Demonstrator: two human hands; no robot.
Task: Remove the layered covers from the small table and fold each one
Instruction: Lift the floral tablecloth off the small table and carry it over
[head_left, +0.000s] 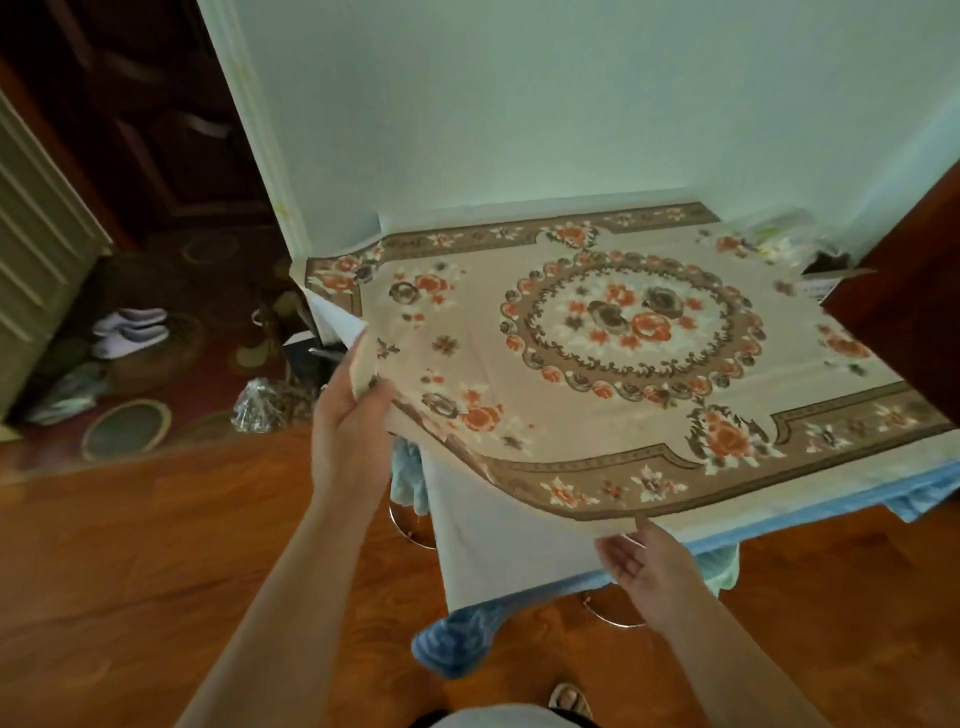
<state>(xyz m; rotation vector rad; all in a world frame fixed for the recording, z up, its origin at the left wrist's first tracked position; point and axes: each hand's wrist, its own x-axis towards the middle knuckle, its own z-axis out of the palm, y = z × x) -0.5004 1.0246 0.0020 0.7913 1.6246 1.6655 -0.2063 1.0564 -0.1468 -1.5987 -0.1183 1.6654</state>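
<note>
On the small table (410, 525), pushed against the pale wall (571, 104), the floral cover (623, 338) lies uppermost over a plain white cover (493, 540) and a blue cover (457, 639) whose edge hangs lowest. The left hand (350, 431) pinches the near-left edge of the floral cover, thumb on top and fingers curled underneath, and lifts that corner clear so its white underside shows. The right hand (644, 564) sits palm-up just under the front edge of the same cover, fingers relaxed and spread; no closed grip is visible there.

Procedure for the step in hand, as judged from this layout:
- Close the right hand on the front edge of the floral cover only. Check that the white cover is not caught between the fingers.
- Raise both hands evenly and draw the cover toward the body, so the far edge slides off the wall side without dragging the layers below.
- Watch the far-right corner: small items (779, 244) rest on or beside the cover there, partly hidden by a dark wooden panel (904, 270). They may tip if the cover is pulled fast.

Material notes: the floral cover looks thin, smooth and slightly stiff, bending in broad curves, not soft folds. The white cover hangs flat. The blue cover appears soft and textured, bunching at its corners. The wooden floor (156, 571) is glossy.
</note>
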